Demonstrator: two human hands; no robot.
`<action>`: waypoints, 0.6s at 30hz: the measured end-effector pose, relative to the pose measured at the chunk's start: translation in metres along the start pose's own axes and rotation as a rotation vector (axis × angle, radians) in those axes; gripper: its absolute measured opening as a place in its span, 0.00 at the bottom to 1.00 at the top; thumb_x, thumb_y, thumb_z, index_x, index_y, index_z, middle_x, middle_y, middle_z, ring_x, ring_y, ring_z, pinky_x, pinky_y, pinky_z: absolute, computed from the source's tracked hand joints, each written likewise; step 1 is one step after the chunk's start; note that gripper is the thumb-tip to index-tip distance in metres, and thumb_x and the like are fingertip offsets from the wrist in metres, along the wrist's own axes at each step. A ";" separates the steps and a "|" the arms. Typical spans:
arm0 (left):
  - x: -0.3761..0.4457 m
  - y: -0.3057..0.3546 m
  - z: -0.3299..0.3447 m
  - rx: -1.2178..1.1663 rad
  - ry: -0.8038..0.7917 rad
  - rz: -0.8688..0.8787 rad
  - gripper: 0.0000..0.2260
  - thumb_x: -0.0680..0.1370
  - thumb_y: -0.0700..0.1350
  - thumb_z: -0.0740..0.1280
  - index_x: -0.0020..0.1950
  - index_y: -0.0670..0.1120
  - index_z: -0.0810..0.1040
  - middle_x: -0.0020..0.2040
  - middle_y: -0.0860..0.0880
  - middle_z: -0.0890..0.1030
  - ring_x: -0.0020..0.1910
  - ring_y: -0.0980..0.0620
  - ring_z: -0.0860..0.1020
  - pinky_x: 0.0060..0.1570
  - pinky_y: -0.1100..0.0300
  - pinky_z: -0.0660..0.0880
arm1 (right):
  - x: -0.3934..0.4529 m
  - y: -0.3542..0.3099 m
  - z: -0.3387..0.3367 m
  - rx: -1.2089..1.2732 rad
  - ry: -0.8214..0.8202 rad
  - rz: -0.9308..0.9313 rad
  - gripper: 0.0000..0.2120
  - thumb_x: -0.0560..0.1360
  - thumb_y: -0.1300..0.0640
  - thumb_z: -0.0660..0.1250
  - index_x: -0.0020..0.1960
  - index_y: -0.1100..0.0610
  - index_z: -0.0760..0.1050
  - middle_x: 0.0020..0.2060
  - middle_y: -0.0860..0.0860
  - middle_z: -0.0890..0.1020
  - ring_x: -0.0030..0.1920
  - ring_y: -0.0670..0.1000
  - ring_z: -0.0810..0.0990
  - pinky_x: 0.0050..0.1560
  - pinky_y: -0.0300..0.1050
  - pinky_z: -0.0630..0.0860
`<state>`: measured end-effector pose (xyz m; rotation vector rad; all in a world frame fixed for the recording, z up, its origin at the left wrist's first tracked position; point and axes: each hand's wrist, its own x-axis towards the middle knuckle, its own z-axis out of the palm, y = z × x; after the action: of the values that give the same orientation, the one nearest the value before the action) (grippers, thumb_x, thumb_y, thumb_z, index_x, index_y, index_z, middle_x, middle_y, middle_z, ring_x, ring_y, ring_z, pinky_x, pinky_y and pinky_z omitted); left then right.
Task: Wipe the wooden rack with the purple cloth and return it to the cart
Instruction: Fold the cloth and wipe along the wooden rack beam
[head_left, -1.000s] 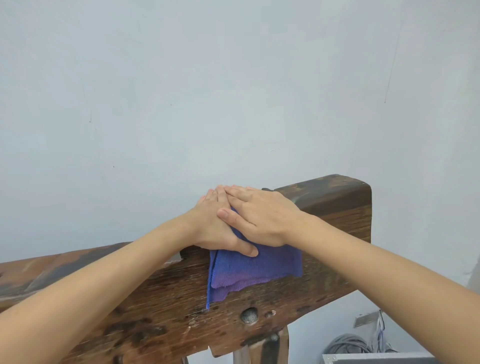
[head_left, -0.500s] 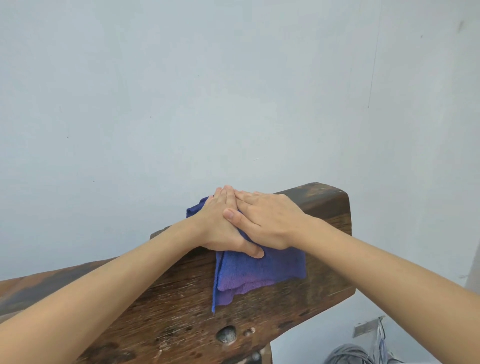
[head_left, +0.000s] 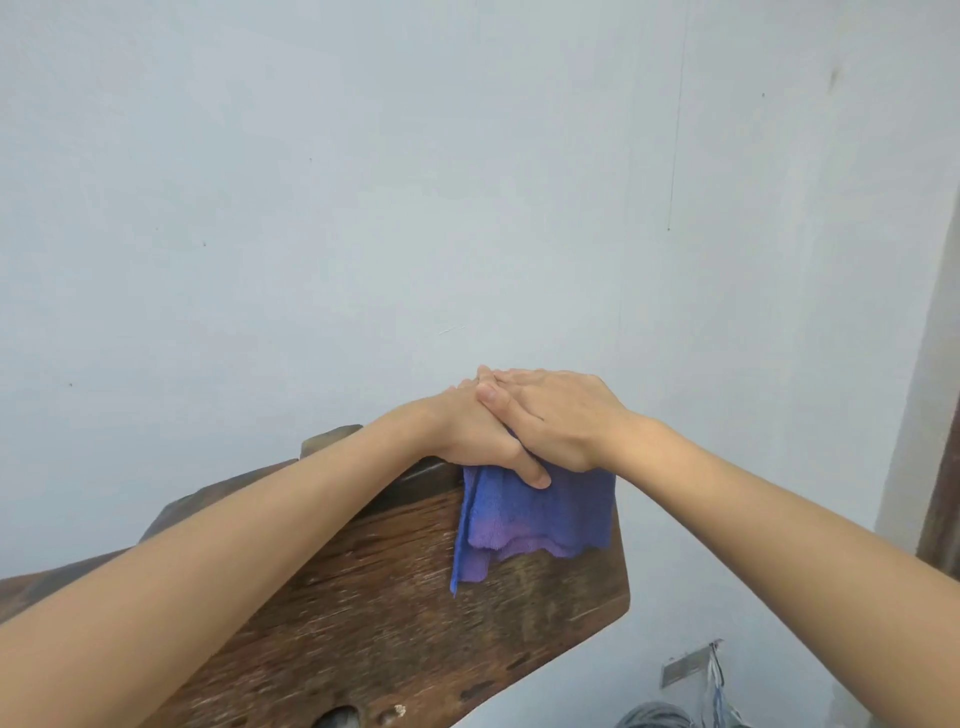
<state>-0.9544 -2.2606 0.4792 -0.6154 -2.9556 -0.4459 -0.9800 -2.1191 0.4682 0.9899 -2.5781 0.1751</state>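
Two hands are stacked at the centre of the frame on the top edge of the wooden rack (head_left: 395, 597). Left hand (head_left: 467, 431): palm down, fingers straight and together, thumb extended down onto the purple cloth (head_left: 535, 514). Right hand (head_left: 558, 415): laid flat across the back of the left hand, fingers straight and pointing toward the left of the frame, thumb resting over the left knuckles. Neither hand curls around or pinches anything; both press flat. Both forearms are bare and enter from the lower left and lower right corners of the frame.

Cloth position: draped over the top edge of the rack at its right end, directly beneath the two hands. The folded layers hang down the near face of the wood, lower hem wavy, one corner reaching lower on the left side. The colour runs from blue near the top to violet at the hem.

Rack position: a dark, worn wooden beam that crosses the lower half of the frame from the left edge to just right of centre, its right end rounded at the lower corner. Slots and holes are visible near the bottom edge of the frame.

Surroundings: a pale wall (head_left: 467, 182) fills the upper frame. A bundle of cables (head_left: 670, 719) and a small metal plate (head_left: 683, 670) sit at the lower right. A dark vertical strip (head_left: 943, 519), possibly a door frame, runs along the right edge.
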 end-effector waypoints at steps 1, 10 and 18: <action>0.006 0.004 0.000 -0.031 -0.024 0.023 0.28 0.63 0.58 0.79 0.62 0.57 0.79 0.58 0.56 0.80 0.61 0.51 0.77 0.64 0.56 0.74 | -0.001 0.006 0.000 0.024 0.012 0.025 0.33 0.82 0.35 0.36 0.81 0.45 0.63 0.79 0.43 0.67 0.80 0.47 0.62 0.75 0.54 0.63; 0.029 0.022 0.002 -0.164 -0.092 0.160 0.13 0.67 0.48 0.78 0.46 0.61 0.81 0.49 0.60 0.83 0.51 0.59 0.81 0.56 0.59 0.77 | -0.009 0.028 0.011 0.258 0.144 0.153 0.33 0.84 0.36 0.41 0.67 0.49 0.78 0.59 0.53 0.82 0.61 0.57 0.78 0.61 0.55 0.72; 0.014 0.020 0.011 0.054 0.066 0.144 0.12 0.73 0.48 0.73 0.51 0.53 0.72 0.53 0.48 0.74 0.53 0.46 0.75 0.57 0.48 0.76 | -0.028 0.008 0.013 0.076 0.266 0.320 0.34 0.83 0.37 0.39 0.68 0.50 0.77 0.52 0.59 0.82 0.54 0.66 0.80 0.49 0.52 0.72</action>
<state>-0.9594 -2.2344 0.4764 -0.7852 -2.8270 -0.3647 -0.9701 -2.0988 0.4453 0.5287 -2.4780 0.4597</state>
